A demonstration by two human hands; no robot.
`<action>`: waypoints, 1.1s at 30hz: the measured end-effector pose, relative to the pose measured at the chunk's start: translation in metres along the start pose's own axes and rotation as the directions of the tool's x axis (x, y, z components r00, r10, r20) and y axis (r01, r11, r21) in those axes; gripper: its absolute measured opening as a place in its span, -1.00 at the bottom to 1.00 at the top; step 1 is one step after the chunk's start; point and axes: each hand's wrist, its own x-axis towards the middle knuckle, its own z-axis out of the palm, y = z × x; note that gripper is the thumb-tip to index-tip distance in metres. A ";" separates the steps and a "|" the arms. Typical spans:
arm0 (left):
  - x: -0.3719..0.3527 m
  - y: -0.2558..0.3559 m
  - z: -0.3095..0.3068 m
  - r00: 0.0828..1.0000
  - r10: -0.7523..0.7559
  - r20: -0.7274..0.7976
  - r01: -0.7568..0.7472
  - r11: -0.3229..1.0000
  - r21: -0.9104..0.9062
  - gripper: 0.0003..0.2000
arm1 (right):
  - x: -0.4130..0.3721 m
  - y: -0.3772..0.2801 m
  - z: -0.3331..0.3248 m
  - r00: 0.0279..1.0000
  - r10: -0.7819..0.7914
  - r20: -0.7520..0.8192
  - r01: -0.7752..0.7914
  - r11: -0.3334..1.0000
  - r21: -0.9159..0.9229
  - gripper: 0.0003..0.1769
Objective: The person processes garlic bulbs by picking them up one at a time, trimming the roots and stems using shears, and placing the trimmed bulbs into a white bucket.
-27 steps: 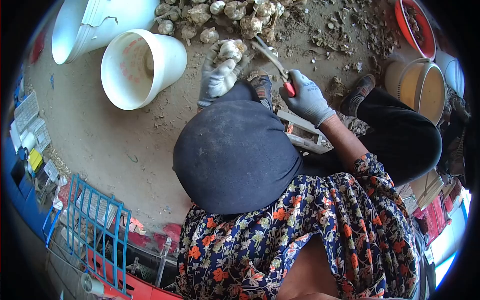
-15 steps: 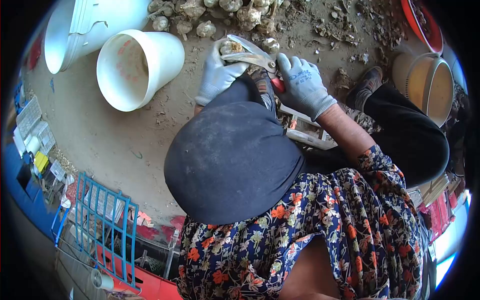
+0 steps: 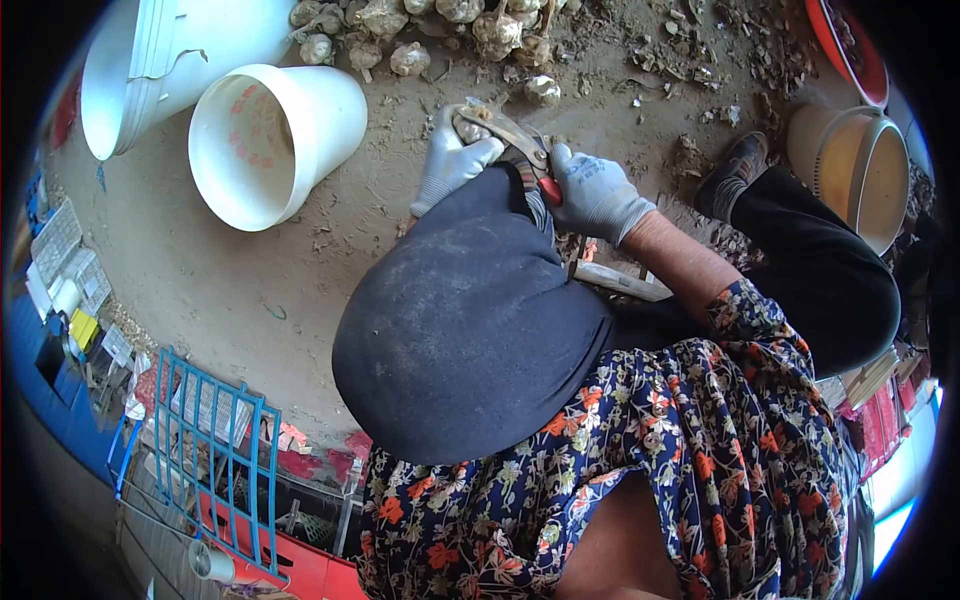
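My left hand [image 3: 450, 165], in a pale grey work glove, is wrapped round a garlic bulb [image 3: 468, 129] above my knee. My right hand [image 3: 598, 192], gloved the same way, grips the red handles of a pair of shears [image 3: 520, 137]. The blades look nearly closed and lie across the top of the bulb, by the left fingers. Beyond the hands, a loose garlic bulb [image 3: 542, 91] rests on the dirt floor, near a pile of garlic bulbs [image 3: 497, 36] at the top of the view.
A white bucket [image 3: 335, 115] lies tipped at the left, beside larger stacked white buckets [image 3: 215, 40]. At the right are a beige bucket [image 3: 825, 150] and a red basin [image 3: 872, 78]. Dry scraps litter the floor. A blue metal rack [image 3: 212, 440] stands at lower left.
The shears' blades were spread around the top of the bulb and have come together. Both hands have shifted slightly down in the view, and the right fingers have closed in on the handles.
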 end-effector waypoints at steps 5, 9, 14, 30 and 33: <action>-0.013 0.004 0.002 0.998 -0.056 0.027 0.056 0.998 -0.025 -0.58 | -0.003 0.010 0.013 1.000 0.000 0.030 -0.002 0.999 0.052 -0.62; -0.017 0.016 0.000 0.993 -0.031 0.112 0.050 0.985 -0.167 -0.56 | -0.006 0.032 0.007 0.996 0.012 -0.088 0.000 0.990 0.139 -0.68; -0.019 0.013 0.000 0.985 0.055 0.163 -0.034 0.991 -0.130 -0.48 | -0.018 0.014 -0.012 0.948 -0.165 -0.274 0.133 0.983 -0.130 -0.54; -0.022 0.005 0.014 0.980 0.149 0.135 -0.143 0.988 -0.053 -0.54 | -0.016 0.013 -0.004 0.990 -0.104 -0.093 0.072 0.952 -0.298 -0.63; -0.029 0.011 0.015 0.990 0.081 0.117 -0.069 0.993 -0.099 -0.60 | -0.014 0.024 0.009 0.997 -0.002 -0.082 0.001 1.000 -0.008 -0.66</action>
